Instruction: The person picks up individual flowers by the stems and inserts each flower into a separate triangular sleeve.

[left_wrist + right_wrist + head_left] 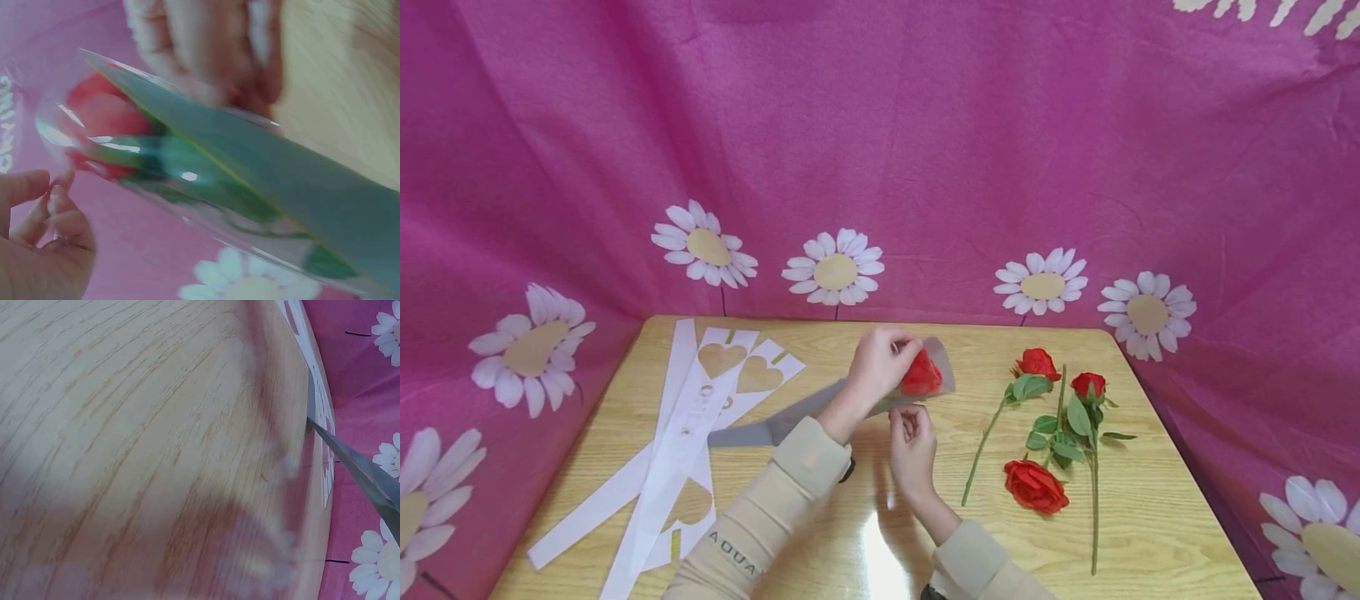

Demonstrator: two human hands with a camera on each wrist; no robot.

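A red rose [922,375] with green leaves lies inside a cone-shaped flower sleeve [281,169], which has a clear film front and a grey back. My left hand [880,367] is over the sleeve beside the bloom, thumb and fingertips pinching its edge near the wide end. Along the near edge, my right hand [913,450] pinches the sleeve with curled fingers; in the left wrist view this hand [212,47] is blurred and its fingertips are partly hidden behind the film. The sleeve's narrow grey end [741,436] points left.
To the left, white sleeves [658,492] with heart-shaped windows lie overlapped on the wooden table [880,567]. Three loose red roses lie to the right: one at the back [1037,363], one at far right [1088,384], one nearer [1036,487]. A pink daisy-print cloth [925,167] surrounds the table.
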